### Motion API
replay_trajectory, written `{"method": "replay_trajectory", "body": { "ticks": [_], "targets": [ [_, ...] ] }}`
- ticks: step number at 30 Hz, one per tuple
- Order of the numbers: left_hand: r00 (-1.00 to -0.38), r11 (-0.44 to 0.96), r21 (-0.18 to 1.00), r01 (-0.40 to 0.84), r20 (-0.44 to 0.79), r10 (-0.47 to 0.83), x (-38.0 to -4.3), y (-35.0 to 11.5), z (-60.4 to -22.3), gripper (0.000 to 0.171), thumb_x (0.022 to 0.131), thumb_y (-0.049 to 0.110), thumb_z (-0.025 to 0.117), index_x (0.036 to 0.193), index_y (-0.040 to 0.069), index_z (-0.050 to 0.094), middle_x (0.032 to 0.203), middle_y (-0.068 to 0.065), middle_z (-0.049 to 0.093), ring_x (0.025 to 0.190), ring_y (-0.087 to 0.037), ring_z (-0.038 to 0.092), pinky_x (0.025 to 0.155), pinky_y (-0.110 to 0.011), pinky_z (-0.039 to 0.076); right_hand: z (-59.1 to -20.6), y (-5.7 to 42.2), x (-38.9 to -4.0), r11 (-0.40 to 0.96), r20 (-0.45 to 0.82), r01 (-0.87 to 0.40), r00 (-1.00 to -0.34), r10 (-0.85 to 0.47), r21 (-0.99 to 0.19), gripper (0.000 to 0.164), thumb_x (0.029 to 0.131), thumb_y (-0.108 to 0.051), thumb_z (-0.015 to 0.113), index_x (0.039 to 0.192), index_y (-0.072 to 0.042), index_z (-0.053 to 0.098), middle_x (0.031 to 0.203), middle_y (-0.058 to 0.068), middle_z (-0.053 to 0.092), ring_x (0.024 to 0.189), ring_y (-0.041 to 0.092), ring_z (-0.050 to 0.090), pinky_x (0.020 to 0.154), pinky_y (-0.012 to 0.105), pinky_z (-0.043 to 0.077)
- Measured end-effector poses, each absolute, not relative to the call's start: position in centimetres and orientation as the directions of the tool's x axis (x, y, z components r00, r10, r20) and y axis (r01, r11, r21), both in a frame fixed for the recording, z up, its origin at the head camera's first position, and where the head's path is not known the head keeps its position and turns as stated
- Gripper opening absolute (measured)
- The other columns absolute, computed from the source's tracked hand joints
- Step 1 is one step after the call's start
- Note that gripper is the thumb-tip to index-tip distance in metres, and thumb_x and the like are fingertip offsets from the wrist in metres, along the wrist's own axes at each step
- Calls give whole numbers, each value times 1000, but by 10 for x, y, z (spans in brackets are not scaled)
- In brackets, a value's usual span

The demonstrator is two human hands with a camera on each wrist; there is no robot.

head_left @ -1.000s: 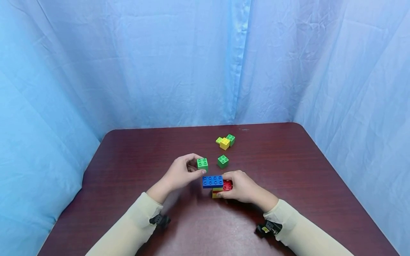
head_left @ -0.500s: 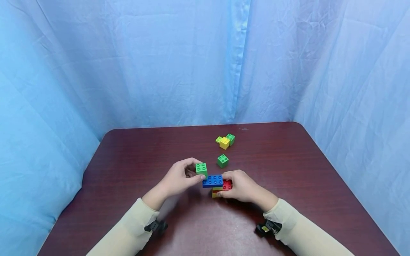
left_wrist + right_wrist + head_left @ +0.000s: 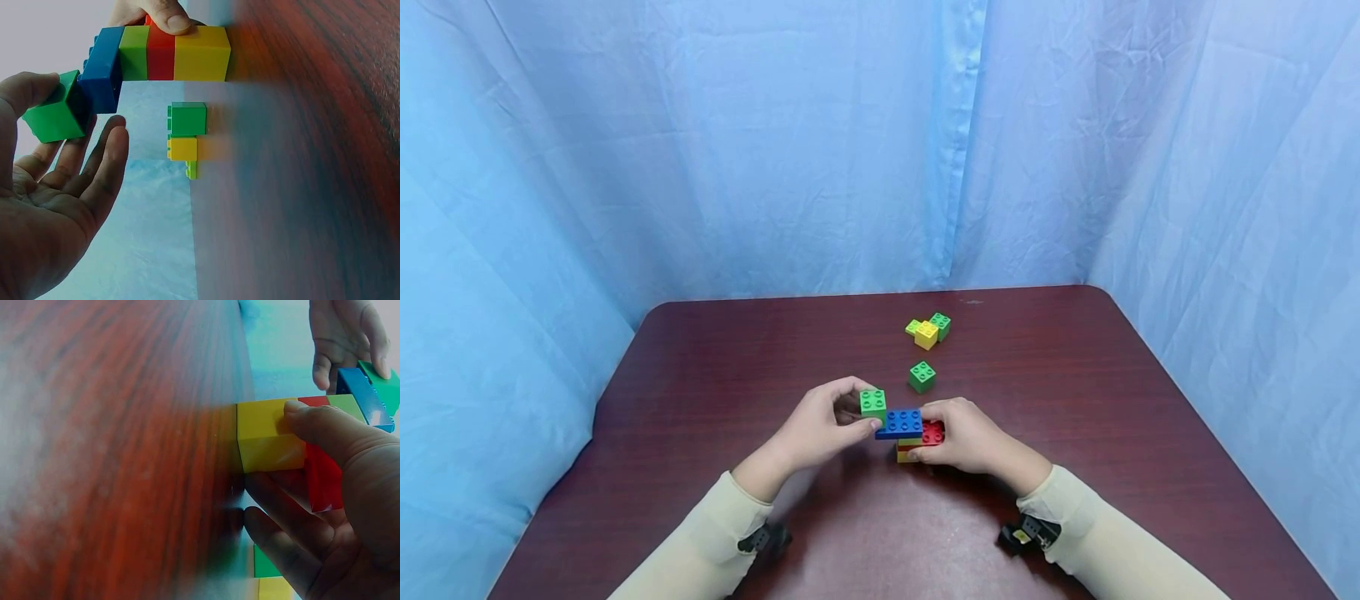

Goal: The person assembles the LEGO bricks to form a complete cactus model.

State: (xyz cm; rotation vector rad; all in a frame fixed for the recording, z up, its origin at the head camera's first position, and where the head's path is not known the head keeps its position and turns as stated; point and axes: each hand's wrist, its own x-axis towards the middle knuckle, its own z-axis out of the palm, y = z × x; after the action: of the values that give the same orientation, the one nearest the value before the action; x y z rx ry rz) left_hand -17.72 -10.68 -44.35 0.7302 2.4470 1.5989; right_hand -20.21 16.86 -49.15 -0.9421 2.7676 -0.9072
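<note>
Between thumb and fingers my left hand [image 3: 817, 427] pinches a green building brick [image 3: 872, 403]. That brick sits over the left end of a long blue brick [image 3: 906, 424], looking slightly tilted against its studded side in the left wrist view; whether it is pressed down I cannot tell. Under the blue brick come a light green brick [image 3: 134, 54], a red brick [image 3: 933, 433] jutting out to the right, and a yellow brick [image 3: 203, 54] at the bottom on the table. My right hand [image 3: 973, 440] grips this stack low down, thumb on the yellow and red bricks.
Behind the stack a loose green brick [image 3: 922, 377] lies on the dark red table [image 3: 737, 350]. Farther back is a small cluster: a yellow brick [image 3: 927, 335], a green brick [image 3: 941, 326] and a thin light green piece [image 3: 913, 327]. Blue curtains [image 3: 775, 150] enclose the table.
My left hand has lowered the green brick toward me, from beyond the blue brick onto its left end. The right hand and the stack have stayed in place.
</note>
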Motion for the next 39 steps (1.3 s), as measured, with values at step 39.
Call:
{"method": "replay_trajectory", "body": {
  "ticks": [39],
  "targets": [
    [-893,280,909,309,175,415,-173,-102,-453,31,87,8,86,114,13,72,105,-3,67,95,-17,70,83,-30,62,-488,168,-200,627,91,-512,-812,-577,-587,28,82,-36,91,93,-25,69,74,-16,60,65,6,55,53,25,49]
  ]
}}
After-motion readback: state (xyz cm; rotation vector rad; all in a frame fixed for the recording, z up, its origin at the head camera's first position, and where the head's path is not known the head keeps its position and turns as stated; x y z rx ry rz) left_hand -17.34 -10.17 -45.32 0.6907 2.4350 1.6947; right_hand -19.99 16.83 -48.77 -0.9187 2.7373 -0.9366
